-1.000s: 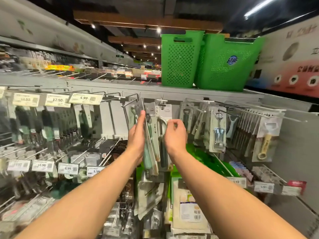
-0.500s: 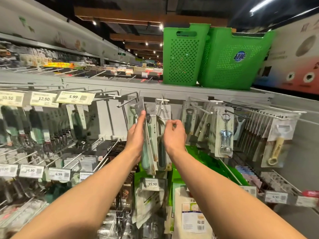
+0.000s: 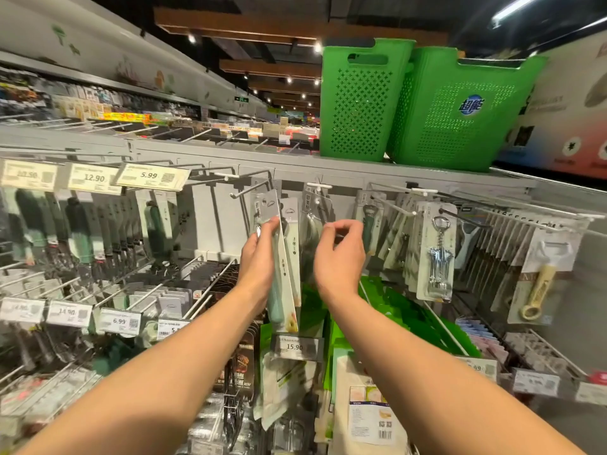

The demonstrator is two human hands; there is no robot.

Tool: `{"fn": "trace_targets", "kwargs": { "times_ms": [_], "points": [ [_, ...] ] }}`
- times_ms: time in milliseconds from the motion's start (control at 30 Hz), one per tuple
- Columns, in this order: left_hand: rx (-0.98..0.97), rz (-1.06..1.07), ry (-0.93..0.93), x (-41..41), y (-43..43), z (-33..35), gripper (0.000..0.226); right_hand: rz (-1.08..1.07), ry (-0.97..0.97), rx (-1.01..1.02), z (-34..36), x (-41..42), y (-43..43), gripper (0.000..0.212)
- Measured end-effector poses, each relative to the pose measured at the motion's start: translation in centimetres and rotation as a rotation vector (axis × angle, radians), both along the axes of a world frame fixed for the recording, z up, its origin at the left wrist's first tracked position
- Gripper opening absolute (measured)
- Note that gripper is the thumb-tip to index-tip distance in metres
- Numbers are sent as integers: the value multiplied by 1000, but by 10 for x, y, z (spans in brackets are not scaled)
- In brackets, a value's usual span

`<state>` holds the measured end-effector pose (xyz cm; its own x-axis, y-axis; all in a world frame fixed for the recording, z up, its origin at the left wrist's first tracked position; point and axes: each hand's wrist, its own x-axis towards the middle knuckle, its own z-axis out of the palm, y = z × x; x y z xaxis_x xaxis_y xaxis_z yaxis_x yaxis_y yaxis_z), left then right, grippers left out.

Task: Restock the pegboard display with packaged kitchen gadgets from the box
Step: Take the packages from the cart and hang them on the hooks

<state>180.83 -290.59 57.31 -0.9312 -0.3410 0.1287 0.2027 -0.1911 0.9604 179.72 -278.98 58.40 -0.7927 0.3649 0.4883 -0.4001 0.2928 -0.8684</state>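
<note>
My left hand [image 3: 259,254] grips a carded gadget with a pale green handle [image 3: 279,284], holding it upright against the packs that hang on a top-row peg [image 3: 243,192] of the grey pegboard [image 3: 210,221]. My right hand [image 3: 338,257] hovers just right of it with fingers loosely curled, touching nothing I can make out. Behind it hangs a pack with a dark tool [image 3: 310,224]. The box is not in view.
Two green perforated baskets [image 3: 361,100] stand on the shelf top above. Carded corkscrews [image 3: 438,254] and a peeler [image 3: 538,280] hang to the right. Rows of dark-handled tools [image 3: 82,228] with price tags [image 3: 152,175] fill the left. Long bare pegs jut out below.
My right hand has let go of the hanging packs and drawn back slightly. The left hand still holds its pack against the peg. The view has tilted a little.
</note>
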Motion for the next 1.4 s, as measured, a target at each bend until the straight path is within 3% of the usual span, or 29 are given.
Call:
{"fn": "trace_targets", "kwargs": {
  "times_ms": [33, 133, 233, 367, 633, 700, 733, 833, 967, 1167, 1300, 1400],
  "points": [
    [-43, 14, 2, 5, 1, 0, 61, 43, 50, 58, -2, 7, -2, 6],
    [-105, 35, 2, 22, 6, -2, 80, 171, 121, 214, -5, 24, -6, 11],
    [-86, 65, 13, 36, 9, -1, 65, 172, 188, 231, -5, 31, -7, 15],
    [-113, 56, -17, 42, 7, -5, 97, 211, 173, 284, -5, 38, -4, 18],
    [-129, 27, -63, 49, 8, -1, 130, 241, 128, 385, -2, 47, 2, 21],
    [-128, 28, -77, 49, 9, 1, 117, 233, 144, 408, 0, 46, 4, 19],
    [-101, 29, -64, 52, 10, 4, 101, 239, 153, 400, 1, 46, 4, 18],
    [69, -40, -29, 51, 14, 11, 69, 272, 152, 321, 4, 53, 2, 15],
    [187, -117, -109, 48, 13, 13, 74, 268, 156, 295, 3, 58, -3, 15],
    [81, 113, -190, 37, -2, 0, 74, 225, 122, 183, -3, 54, 9, 18],
    [8, 186, -126, 39, -7, -1, 72, 207, 96, 173, -11, 53, 19, 18],
    [67, 82, -62, 33, -8, -3, 66, 158, 65, 162, -16, 46, 23, 17]
  ]
}}
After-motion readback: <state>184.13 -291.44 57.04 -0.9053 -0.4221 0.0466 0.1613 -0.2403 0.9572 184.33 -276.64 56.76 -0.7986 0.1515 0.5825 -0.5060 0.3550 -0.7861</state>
